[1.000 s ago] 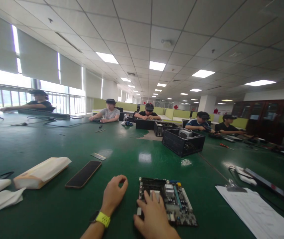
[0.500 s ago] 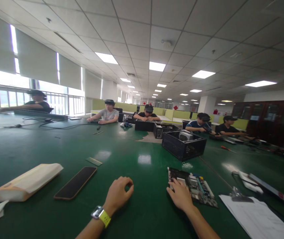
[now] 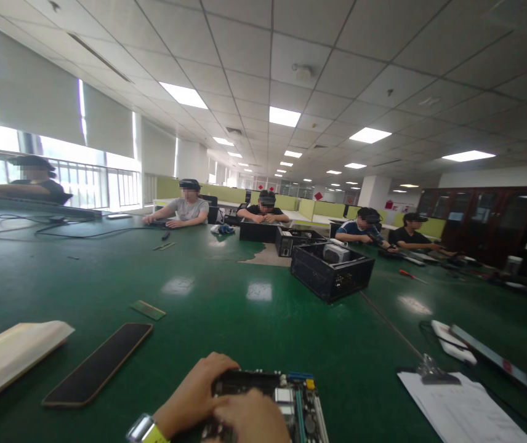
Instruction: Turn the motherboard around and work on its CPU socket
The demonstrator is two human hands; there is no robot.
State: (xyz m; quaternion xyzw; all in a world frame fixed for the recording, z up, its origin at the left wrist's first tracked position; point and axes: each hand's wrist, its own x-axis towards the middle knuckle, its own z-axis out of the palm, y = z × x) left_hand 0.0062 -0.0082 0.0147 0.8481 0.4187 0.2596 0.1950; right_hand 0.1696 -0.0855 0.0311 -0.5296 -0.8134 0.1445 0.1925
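Observation:
A computer motherboard (image 3: 312, 403) with silver heat sinks, blue slots and a yellow connector is low in the head view, close to me. At its left edge is my left hand (image 3: 194, 391), with a yellow-strapped watch on the wrist; its fingers close around the far left corner of the board. My right hand (image 3: 257, 418) crosses over the near left part of the board and grips it, slightly blurred. Both hands overlap, and much of the board's left side is hidden under them.
A smartphone (image 3: 100, 366), a tissue pack (image 3: 14, 357) and a green memory stick (image 3: 148, 309) lie left. Ahead stands a black computer case (image 3: 332, 271). At right are a clipboard (image 3: 462, 403), a white adapter (image 3: 452, 341) and a red screwdriver (image 3: 411, 275). Several people sit across the table.
The motherboard has come left and nearer to me with my right hand. My left hand, empty before, has closed on its left edge. The view has turned slightly right.

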